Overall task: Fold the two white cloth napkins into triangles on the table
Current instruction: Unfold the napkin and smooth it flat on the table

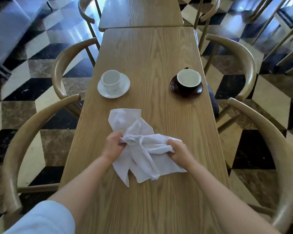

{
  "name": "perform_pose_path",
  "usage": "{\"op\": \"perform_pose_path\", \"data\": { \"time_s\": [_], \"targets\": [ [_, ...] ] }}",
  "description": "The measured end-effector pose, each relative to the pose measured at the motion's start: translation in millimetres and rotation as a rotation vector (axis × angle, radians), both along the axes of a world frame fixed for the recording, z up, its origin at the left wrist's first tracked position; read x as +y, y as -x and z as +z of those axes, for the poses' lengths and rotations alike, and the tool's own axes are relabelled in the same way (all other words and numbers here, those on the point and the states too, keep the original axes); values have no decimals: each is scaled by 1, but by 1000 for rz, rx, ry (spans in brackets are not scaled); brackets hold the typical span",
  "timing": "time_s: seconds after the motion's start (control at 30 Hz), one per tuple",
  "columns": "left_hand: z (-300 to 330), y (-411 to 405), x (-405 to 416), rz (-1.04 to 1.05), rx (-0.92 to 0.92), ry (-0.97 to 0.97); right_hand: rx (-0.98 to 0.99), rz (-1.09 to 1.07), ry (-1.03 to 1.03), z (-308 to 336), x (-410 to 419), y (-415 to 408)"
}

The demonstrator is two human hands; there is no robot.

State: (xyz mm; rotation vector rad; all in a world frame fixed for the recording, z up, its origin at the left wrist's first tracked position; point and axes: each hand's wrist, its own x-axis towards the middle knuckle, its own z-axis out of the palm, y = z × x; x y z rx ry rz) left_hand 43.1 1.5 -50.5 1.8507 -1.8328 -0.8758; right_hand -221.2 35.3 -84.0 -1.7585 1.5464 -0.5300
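Note:
A crumpled white napkin [147,159] is bunched between my hands above the middle of the wooden table [159,53]. My left hand [114,146] grips its left end and my right hand [178,152] grips its right end, both with curled fingers. Loose corners of this napkin hang down onto the table toward me. A second white napkin [123,119] lies rumpled on the table just beyond my left hand, partly under the one I hold. Where one cloth ends and the other begins is hard to tell.
A white cup on a white saucer [113,84] stands far left of the napkins. A dark cup on a dark saucer [187,83] stands far right. Curved wooden chairs [66,65] flank the table on both sides. A second table [140,12] adjoins at the far end.

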Motion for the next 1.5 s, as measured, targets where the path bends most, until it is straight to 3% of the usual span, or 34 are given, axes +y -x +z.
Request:
{"op": "perform_pose_path", "data": {
  "time_s": [0.1, 0.23, 0.37, 0.43, 0.5, 0.57, 0.6, 0.67, 0.77, 0.87, 0.93, 1.0, 1.07, 1.17, 1.27, 1.4, 1.5],
  "targets": [
    [9, -28, 21, 136, 49, 21, -143, -261, -95, 5, 24, 18],
    [19, -42, 52, 137, 60, -22, -241, -472, 179, 52, 15, 41],
    [31, -32, 77, 140, 142, -32, -96, -501, 340, 91, -23, 46],
    [37, -27, 84, 141, 163, -22, 82, -481, 183, 93, -40, 44],
    [45, -25, 89, 149, 207, -18, 316, -487, -166, 91, -46, 40],
    [54, -25, 95, 154, 277, -30, 453, -407, -212, 96, -34, 21],
    [58, -26, 98, 159, 313, -39, 405, -328, -83, 97, -23, 6],
    [67, -28, 103, 164, 379, -34, 125, -125, 172, 100, 15, -35],
    [84, -30, 108, 175, 462, 31, -24, 111, 184, 99, 77, -94],
    [106, -32, 113, 175, 579, 20, -240, -40, 149, 106, 94, -118],
    [120, -37, 114, 125, 507, 21, -331, -173, 196, 126, 92, -119],
    [133, -44, 113, -10, 146, 141, -324, -164, 249, 156, 90, -118],
    [156, -43, 112, -276, -30, 302, -246, -50, 305, 190, 87, -119],
    [201, -30, 109, -589, 135, 329, -170, 95, 309, 235, 87, -121],
    [233, -26, 102, -621, 209, 391, -157, 119, 351, 270, 95, -117],
    [256, -33, 96, -700, 92, 371, -121, 117, 473, 299, 111, -110],
    [266, -40, 94, -748, 116, 322, -77, 97, 558, 309, 116, -101]
  ]
}}
